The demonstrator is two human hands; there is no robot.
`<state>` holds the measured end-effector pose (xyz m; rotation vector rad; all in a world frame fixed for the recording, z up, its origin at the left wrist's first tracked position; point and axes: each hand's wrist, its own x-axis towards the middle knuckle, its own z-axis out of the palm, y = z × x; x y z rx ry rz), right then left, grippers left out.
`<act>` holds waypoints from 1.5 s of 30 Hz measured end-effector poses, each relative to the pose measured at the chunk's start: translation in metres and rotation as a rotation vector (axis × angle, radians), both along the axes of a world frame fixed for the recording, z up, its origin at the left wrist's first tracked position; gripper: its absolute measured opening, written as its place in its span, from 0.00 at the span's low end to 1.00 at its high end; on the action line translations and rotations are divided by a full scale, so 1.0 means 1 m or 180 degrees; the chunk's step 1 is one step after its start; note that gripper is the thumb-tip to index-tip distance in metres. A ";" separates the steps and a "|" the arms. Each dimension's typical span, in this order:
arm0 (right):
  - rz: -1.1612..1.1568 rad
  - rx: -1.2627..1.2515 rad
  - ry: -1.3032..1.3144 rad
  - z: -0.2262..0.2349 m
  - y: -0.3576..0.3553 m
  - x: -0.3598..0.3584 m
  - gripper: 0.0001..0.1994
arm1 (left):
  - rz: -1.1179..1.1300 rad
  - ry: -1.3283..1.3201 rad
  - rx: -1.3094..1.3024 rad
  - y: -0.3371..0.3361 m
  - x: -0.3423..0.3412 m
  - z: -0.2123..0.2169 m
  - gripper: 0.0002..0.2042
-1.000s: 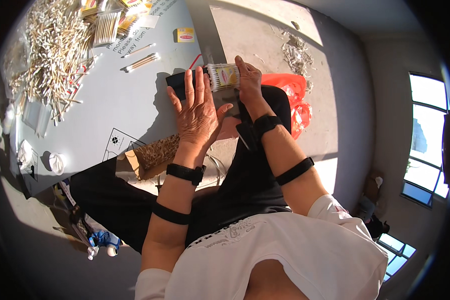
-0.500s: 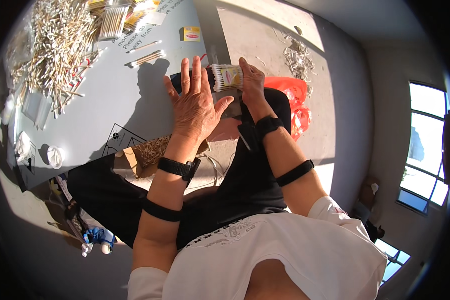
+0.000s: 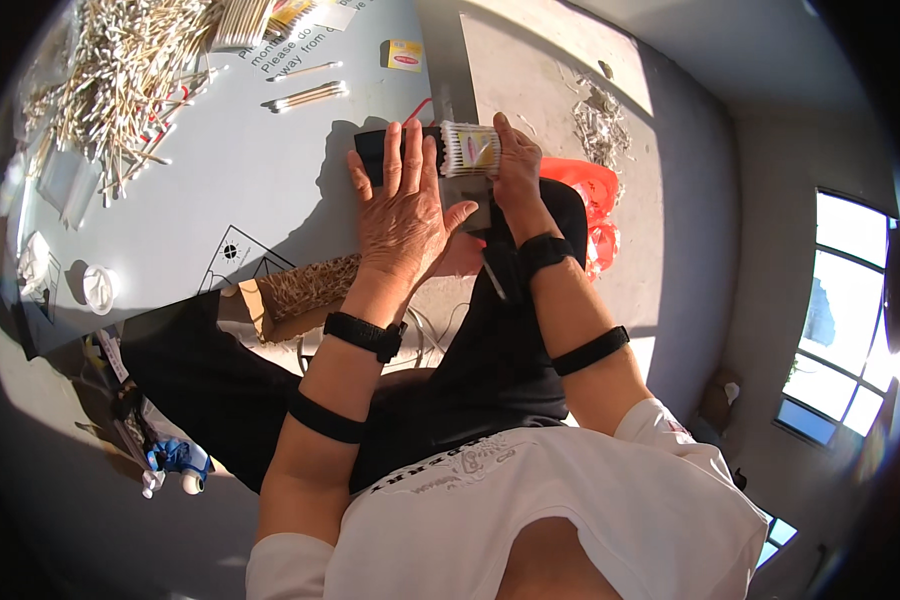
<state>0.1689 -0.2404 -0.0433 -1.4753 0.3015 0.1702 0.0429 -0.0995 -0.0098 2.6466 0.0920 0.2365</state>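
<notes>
In my right hand point(image 3: 518, 165) is a flat clear pack of cotton swabs point(image 3: 471, 150) with a yellow label, pinched at its right end between thumb and fingers. The swab tips at its left end lie against a black block-like thing point(image 3: 370, 152) at the table's edge. My left hand point(image 3: 402, 225) is open and palm down, its outstretched fingers over the black thing and its thumb apart. What the black thing is I cannot make out, since my fingers cover part of it.
A big heap of loose cotton swabs point(image 3: 120, 85) covers the far left of the grey table point(image 3: 210, 180). Several loose swabs point(image 3: 310, 95) and a yellow label card point(image 3: 404, 55) lie nearer. Below the edge sits a cardboard box of sticks point(image 3: 305, 295); a red plastic bag point(image 3: 588, 185) is at right.
The whole view has shifted slightly. My left fingers now lie over the black thing, more of which shows. My right hand still grips the swab pack.
</notes>
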 end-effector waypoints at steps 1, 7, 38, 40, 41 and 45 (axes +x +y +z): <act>-0.0010 -0.0026 -0.0002 0.000 -0.001 0.000 0.16 | -0.0048 -0.0024 -0.0064 -0.005 -0.006 0.000 0.38; -0.0080 -0.0170 0.0030 0.000 0.005 -0.001 0.16 | -0.0105 0.0040 -0.0049 -0.009 -0.012 0.001 0.40; 0.0226 -0.2293 -0.0312 0.016 0.013 0.009 0.26 | 0.0063 -0.0364 -0.0091 0.015 -0.018 -0.010 0.26; 0.0211 -0.2052 -0.0291 0.018 0.014 0.007 0.25 | 0.0065 -0.0315 -0.0040 0.014 -0.018 -0.008 0.26; 0.0220 -0.2054 -0.0288 0.018 0.016 0.007 0.25 | 0.0065 -0.0268 -0.0151 0.013 -0.018 -0.007 0.26; 0.0211 -0.2250 -0.0437 0.013 0.007 0.014 0.26 | 0.0014 -0.0320 -0.0476 0.012 -0.014 -0.007 0.30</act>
